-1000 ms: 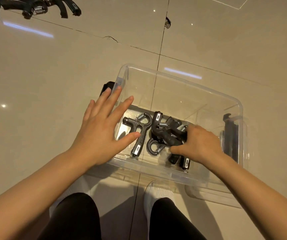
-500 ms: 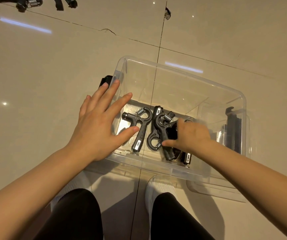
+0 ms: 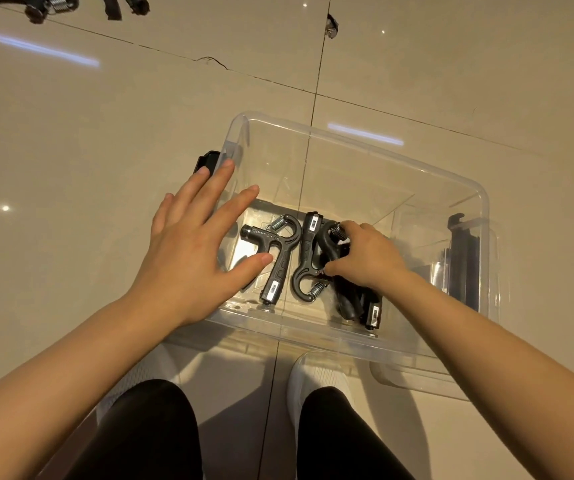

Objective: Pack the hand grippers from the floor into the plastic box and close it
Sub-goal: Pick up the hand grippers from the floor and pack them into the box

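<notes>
A clear plastic box (image 3: 358, 140) stands open on the tiled floor in front of my knees. Several black hand grippers with steel springs lie on its bottom; one (image 3: 275, 251) lies alone at the left, another (image 3: 308, 261) beside it. My right hand (image 3: 365, 254) is inside the box, fingers closed on a hand gripper (image 3: 328, 242) in the right-hand cluster. My left hand (image 3: 192, 251) hovers flat, fingers spread, over the box's left wall, holding nothing. More hand grippers (image 3: 53, 5) lie on the floor at the far top left.
Black latches sit on the box's left side (image 3: 205, 161) and right side (image 3: 464, 265). The clear lid (image 3: 417, 379) lies on the floor under the box's near right corner. My knees and white shoes are just below the box. A crack (image 3: 214, 62) runs along a tile seam.
My right hand has shifted left and back inside the box, bringing the held gripper against its neighbour. The left hand stays spread over the left wall. The view has tilted slightly.
</notes>
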Action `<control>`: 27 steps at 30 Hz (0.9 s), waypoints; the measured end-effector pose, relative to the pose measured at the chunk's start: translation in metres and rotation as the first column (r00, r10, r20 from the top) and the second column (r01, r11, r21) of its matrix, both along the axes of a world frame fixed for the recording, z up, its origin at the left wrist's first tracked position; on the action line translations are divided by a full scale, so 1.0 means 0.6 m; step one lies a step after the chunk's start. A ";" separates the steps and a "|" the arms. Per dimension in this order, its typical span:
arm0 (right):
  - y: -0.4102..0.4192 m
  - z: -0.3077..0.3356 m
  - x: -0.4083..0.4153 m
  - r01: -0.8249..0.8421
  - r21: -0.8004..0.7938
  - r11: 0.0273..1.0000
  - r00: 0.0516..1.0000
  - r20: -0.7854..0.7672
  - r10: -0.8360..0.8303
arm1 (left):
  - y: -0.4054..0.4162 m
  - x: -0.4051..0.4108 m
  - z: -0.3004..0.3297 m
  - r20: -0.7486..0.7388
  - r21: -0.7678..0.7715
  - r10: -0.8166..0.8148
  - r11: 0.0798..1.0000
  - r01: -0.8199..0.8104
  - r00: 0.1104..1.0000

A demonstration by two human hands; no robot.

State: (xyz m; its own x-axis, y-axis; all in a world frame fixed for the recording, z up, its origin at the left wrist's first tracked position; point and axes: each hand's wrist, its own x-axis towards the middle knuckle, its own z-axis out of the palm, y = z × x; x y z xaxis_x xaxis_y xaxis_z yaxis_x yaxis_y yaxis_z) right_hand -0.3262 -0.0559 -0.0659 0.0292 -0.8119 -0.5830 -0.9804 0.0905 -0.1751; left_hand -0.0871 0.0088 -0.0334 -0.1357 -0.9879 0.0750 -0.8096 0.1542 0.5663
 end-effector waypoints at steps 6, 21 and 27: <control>-0.001 0.044 -0.034 0.394 0.346 0.851 0.646 0.555 -0.524 | -0.002 0.000 0.001 -0.002 0.005 0.000 1.000 0.000 1.000; 0.017 0.013 -0.029 -0.223 -0.098 0.970 0.965 -0.165 0.205 | -0.001 0.002 0.002 0.026 -0.010 -0.008 1.000 0.008 1.000; 0.008 -0.037 -0.001 -0.274 -0.001 0.962 0.947 -0.177 0.269 | -0.002 0.002 0.002 0.029 -0.010 -0.008 1.000 0.009 1.000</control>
State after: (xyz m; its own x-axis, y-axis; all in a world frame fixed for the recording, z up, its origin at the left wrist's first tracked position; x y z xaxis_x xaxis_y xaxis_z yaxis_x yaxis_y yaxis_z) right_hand -0.3269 -0.0512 -0.0879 0.1510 -0.8018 -0.5781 -0.9826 -0.1857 0.0009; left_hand -0.0860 0.0077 -0.0323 -0.1463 -0.9860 0.0806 -0.8242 0.1665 0.5412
